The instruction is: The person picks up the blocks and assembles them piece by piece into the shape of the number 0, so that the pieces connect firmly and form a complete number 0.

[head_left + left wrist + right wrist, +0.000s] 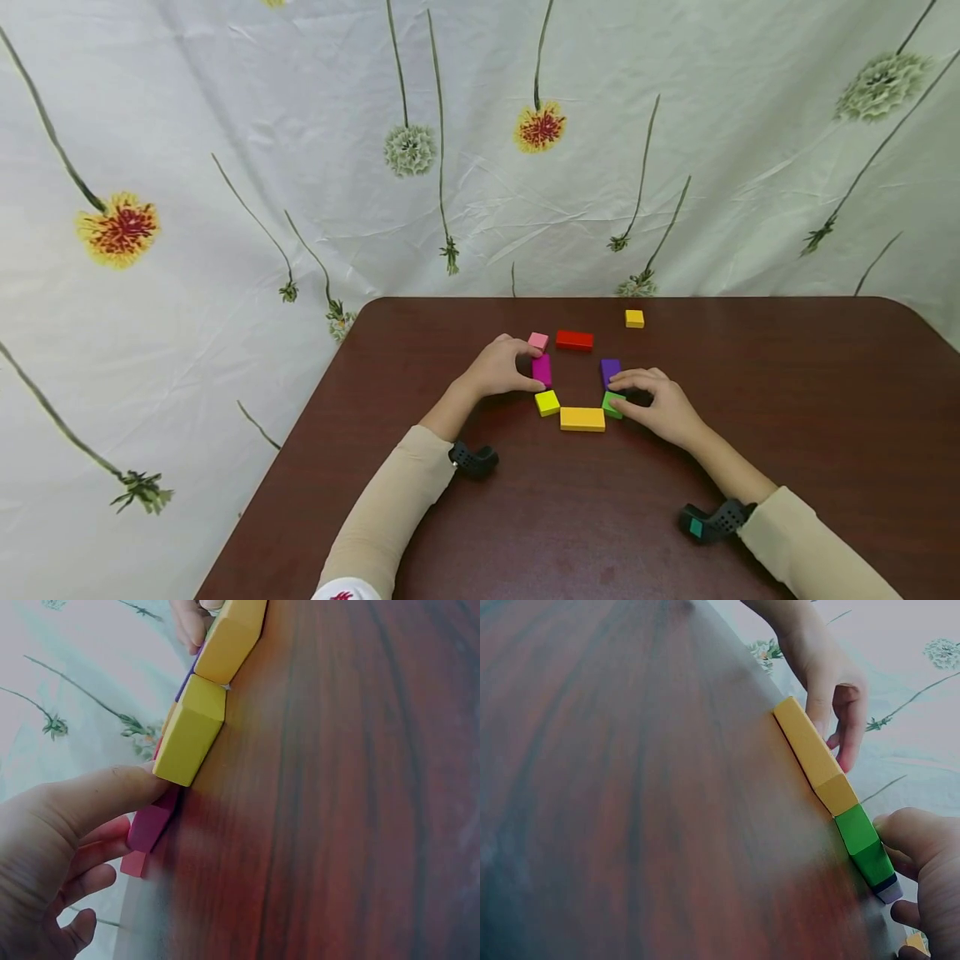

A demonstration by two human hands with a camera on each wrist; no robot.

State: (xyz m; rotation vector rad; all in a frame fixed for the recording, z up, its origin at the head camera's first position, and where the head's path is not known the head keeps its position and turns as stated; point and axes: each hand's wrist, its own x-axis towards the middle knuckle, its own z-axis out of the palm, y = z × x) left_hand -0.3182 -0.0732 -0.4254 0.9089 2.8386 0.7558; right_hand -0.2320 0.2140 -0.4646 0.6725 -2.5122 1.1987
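My left hand (501, 367) pinches a magenta block (542, 372) lengthwise, thumb at its near end and a finger at its far end. A pink block (537, 341) sits just beyond it, and a yellow block (547, 403) lies close on the near side. On the other side, my right hand (663, 408) has its thumb at a green block (613, 405) and its fingertips at a purple block (610, 372), partly covered. An orange-yellow long block (582, 419) spans between the yellow and green ones. At the far side lies a red block (574, 340).
A small yellow-orange block (634, 319) lies apart near the far edge of the dark brown table (570, 517). Behind the table hangs a white cloth (322, 125) printed with flowers. Each wrist wears a black band.
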